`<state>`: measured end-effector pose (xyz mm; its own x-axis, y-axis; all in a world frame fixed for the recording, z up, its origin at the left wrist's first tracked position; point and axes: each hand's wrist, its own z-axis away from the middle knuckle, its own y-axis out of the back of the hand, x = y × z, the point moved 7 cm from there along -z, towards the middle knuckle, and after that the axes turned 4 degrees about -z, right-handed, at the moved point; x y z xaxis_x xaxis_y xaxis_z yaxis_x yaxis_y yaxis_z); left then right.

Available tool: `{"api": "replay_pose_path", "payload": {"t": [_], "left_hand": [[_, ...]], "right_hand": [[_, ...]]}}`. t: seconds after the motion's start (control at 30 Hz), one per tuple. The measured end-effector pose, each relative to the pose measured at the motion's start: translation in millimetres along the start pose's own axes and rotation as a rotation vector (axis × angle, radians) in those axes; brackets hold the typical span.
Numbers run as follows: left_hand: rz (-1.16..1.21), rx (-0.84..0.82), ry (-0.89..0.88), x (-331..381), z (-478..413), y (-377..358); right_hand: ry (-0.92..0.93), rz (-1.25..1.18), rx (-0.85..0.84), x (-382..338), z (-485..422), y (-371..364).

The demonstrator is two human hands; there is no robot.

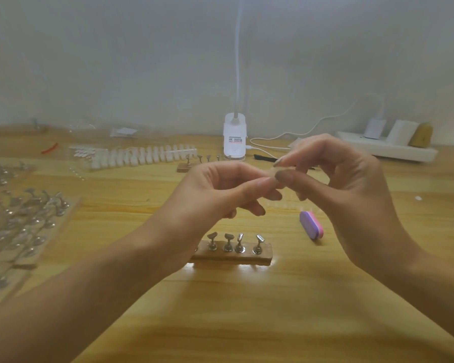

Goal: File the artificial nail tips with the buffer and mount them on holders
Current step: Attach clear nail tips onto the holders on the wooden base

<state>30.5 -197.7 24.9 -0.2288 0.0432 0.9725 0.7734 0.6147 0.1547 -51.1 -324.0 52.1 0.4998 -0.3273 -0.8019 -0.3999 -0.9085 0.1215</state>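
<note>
1. One small clear nail tip (280,171) is held in the air above the table (247,310). The right hand (346,179) pinches it between thumb and forefinger. The thumb and forefinger of the left hand (215,189) close on the same spot from the other side. The tip is blurred and nearly see-through, so its outline is hard to make out.
2. The other fingers of both hands are curled loosely and hold nothing.
3. One buffer (311,225), pink and purple, lies on the table below the right hand, and neither hand touches it.
4. Just left of the buffer is one wooden base (233,255) carrying four metal holders (228,242) in a row, all upright. The left wrist covers the base's left end, so there may be more.
5. A faint strip of clear tips (286,204) lies beyond the buffer, under the hands.
6. Further back is a second base (185,167) with about four holders. To its left lies a long row of clear tips (142,155), too blurred to count.
7. At the left edge of the view, many more holders (32,213) stand crowded on boards.
8. At the table's back edge, against the wall, are one lamp clamp (235,134) and one power strip (385,149).
9. There is open wood in the foreground in front of the near base, and more to the right of the buffer.
</note>
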Motion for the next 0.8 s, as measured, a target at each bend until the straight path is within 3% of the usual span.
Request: {"api": "replay_pose_path", "payload": {"t": [0.2,0.5,0.8], "left_hand": [[-0.020,0.076,-0.047,5,-1,6],[-0.194,-0.136,-0.037,9,-4,4],[-0.139,-0.120,0.024,-7,-6,1]], "right_hand": [[0.009,0.001,-0.016,0,0,1],[0.030,0.144,-0.225,-9,-8,-5],[0.175,0.318,-0.196,-13,-2,-7]]}}
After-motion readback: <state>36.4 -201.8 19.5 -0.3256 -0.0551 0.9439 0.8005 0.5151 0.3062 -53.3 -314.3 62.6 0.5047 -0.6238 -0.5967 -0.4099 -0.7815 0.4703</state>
